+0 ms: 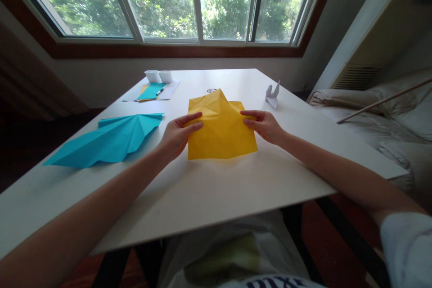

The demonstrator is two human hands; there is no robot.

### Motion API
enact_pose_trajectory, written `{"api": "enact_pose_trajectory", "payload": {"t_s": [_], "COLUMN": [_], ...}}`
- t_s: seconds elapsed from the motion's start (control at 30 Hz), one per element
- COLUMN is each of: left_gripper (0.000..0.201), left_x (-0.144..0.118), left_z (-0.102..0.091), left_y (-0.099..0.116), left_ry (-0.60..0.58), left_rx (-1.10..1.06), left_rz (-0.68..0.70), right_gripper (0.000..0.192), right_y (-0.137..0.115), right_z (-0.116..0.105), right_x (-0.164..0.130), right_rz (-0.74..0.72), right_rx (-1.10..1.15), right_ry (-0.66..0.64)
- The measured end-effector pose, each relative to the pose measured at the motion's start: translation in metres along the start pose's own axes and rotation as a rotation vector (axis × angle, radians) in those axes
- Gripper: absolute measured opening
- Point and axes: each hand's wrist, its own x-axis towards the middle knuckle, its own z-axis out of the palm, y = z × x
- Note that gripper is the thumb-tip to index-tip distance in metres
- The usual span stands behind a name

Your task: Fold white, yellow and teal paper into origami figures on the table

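A folded teal paper lies at nine o'clock on the white worktop. Just right of it, the left hand closes its grip on the left edge of the creased yellow paper, which rests at the worktop's centre. The right hand pinches the opposite edge. At two o'clock stands a white paper crane.

Wide window w/ green trees outside, daylight; white table; bedding at right; dark floor.
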Motion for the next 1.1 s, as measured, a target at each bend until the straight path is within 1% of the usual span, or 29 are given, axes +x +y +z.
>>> {"api": "enact_pose_trajectory", "payload": {"t_s": [0.2, 0.4, 0.57, 0.63, 0.7, 0.77, 0.83, 0.9, 0.97, 1.03, 1.1], "left_gripper": [0.03, 0.029, 0.025, 0.024, 0.023, 0.022, 0.021, 0.022, 0.023, 0.022, 0.016], "left_x": [0.0, -0.001, -0.001, -0.001, 0.001, 0.003, 0.005, 0.007, 0.007, 0.005, 0.003], "left_z": [-0.001, 0.0, 0.002, 0.001, 0.0, -0.002, -0.005, -0.007, -0.009, -0.01, -0.01], "left_y": [-0.002, -0.002, -0.006, -0.008, -0.01, -0.012, -0.014, -0.015, -0.014, -0.012, -0.011], "left_ry": [-0.045, -0.039, -0.082, -0.091, -0.09, -0.079, -0.039, 0.032, 0.084, 0.082, 0.065], "left_rx": [0.016, 0.058, 0.041, 0.047, 0.058, 0.094, 0.183, 0.319, 0.484, 0.656, 0.823], "left_rz": [0.03, 0.045, 0.064, 0.081, 0.108, 0.165, 0.259, 0.349, 0.422, 0.518, 0.661], "right_gripper": [0.028, 0.023, 0.023, 0.022, 0.021, 0.021, 0.021, 0.018, 0.012, 0.007, 0.003], "right_y": [0.0, 0.001, 0.002, 0.002, 0.003, 0.004, 0.004, 0.002, 0.0, -0.004, -0.006], "right_z": [0.006, 0.006, 0.009, 0.009, 0.008, 0.006, 0.005, 0.004, 0.005, 0.006, 0.009], "right_x": [-0.002, -0.001, -0.004, -0.004, -0.002, -0.001, -0.001, -0.002, -0.004, -0.007, -0.01], "right_rz": [0.007, -0.017, -0.04, -0.07, -0.151, -0.248, -0.327, -0.417, -0.551, -0.687, -0.778], "right_rx": [0.012, 0.007, -0.049, -0.082, -0.158, -0.285, -0.441, -0.595, -0.74, -0.84, -0.888], "right_ry": [-0.011, 0.048, 0.002, 0.019, 0.08, 0.161, 0.227, 0.261, 0.262, 0.228, 0.184]}}
